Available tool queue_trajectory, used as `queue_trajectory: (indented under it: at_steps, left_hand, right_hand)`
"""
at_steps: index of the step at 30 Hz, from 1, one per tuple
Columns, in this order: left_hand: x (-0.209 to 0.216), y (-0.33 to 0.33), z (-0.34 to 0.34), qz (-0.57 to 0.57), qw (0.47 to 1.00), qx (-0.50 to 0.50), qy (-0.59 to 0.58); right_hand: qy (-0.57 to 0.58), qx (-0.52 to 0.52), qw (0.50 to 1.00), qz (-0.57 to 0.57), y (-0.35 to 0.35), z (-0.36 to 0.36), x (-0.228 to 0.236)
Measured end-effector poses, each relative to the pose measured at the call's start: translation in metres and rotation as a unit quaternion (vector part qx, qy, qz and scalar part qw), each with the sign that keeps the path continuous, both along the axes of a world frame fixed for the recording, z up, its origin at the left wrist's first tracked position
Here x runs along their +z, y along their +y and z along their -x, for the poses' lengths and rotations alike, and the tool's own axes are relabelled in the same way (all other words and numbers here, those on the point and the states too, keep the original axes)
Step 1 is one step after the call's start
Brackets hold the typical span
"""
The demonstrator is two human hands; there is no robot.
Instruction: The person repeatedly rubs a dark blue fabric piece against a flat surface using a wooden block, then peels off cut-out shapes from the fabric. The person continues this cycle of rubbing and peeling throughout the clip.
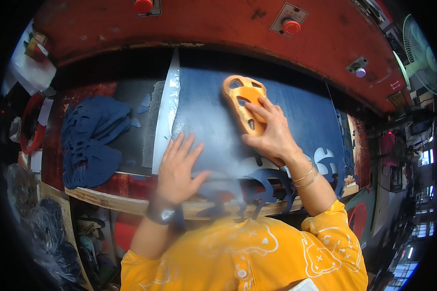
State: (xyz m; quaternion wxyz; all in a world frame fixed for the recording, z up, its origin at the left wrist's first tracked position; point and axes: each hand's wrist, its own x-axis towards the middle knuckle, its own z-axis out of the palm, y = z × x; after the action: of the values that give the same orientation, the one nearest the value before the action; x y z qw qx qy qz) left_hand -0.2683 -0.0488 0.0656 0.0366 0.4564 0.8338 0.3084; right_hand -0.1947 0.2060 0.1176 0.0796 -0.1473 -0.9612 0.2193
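Note:
An orange cutting die (251, 93), long like a shoe sole with several openings, lies on a dark blue sheet (206, 114). My right hand (276, 133) grips its near end, thumb on the left side and fingers across the top. To the left, my left hand (179, 169) rests palm down near the sheet's left front edge, fingers spread, slightly blurred. Beside that edge runs a pale, shiny strip (167, 104). Curved cut-outs show along the sheet's front edge, where blue scrap strips (262, 191) hang over the wooden table edge.
Blue cut pieces (94, 119) lie heaped at the left. A red machine beam (218, 24) spans the far side, carrying red push buttons (291, 26). At the far right stands a green fan (422, 56). Clear plastic bags (48, 233) fill the lower left.

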Motion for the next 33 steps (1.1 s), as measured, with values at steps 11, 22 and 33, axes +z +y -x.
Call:
queue_trajectory:
  at_steps: [11,22,33]
  left_hand:
    - [-0.006,0.001,-0.003,-0.082,0.995,0.038,-0.035]
    - [-0.003,0.002,0.002,-0.072,0.995,0.026,-0.058]
    - [0.038,-0.026,-0.046,-0.176,0.929,0.025,-0.324]
  right_hand:
    - [0.018,-0.007,0.999,-0.048,-0.076,0.064,-0.013]
    - [0.045,0.091,0.993,0.058,-0.04,0.034,-0.014]
    - [0.002,0.118,0.891,0.437,0.038,-0.092,0.031]
